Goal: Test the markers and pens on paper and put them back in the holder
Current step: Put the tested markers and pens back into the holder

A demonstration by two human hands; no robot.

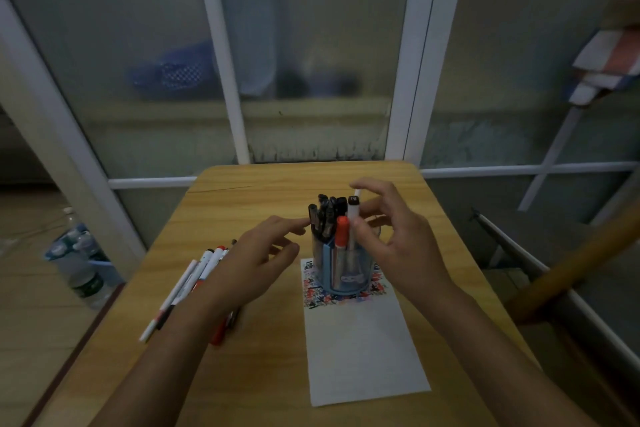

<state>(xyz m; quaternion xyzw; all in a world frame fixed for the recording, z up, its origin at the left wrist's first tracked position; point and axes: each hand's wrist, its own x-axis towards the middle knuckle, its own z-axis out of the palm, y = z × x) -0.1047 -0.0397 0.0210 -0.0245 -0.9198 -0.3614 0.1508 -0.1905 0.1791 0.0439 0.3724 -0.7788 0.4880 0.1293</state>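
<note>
A blue pen holder [343, 274] stands on the scribbled far end of a white paper sheet [363, 350] on the wooden table [242, 374]. It holds several black pens [325, 215], a red-capped marker [342, 230] and a white marker with a black cap [353, 210]. My right hand [391, 236] curls around the holder's right side, thumb and fingers pinching the white marker's barrel. My left hand [256, 260] hovers left of the holder, fingers apart, fingertips near the black pens. Loose markers and pens [194, 284] lie on the table under my left wrist.
Frosted glass panels in white frames [228, 80] stand behind the table's far edge. Water bottles [79, 267] sit on the floor at the left. A wooden pole [571, 263] and a metal rail slant at the right.
</note>
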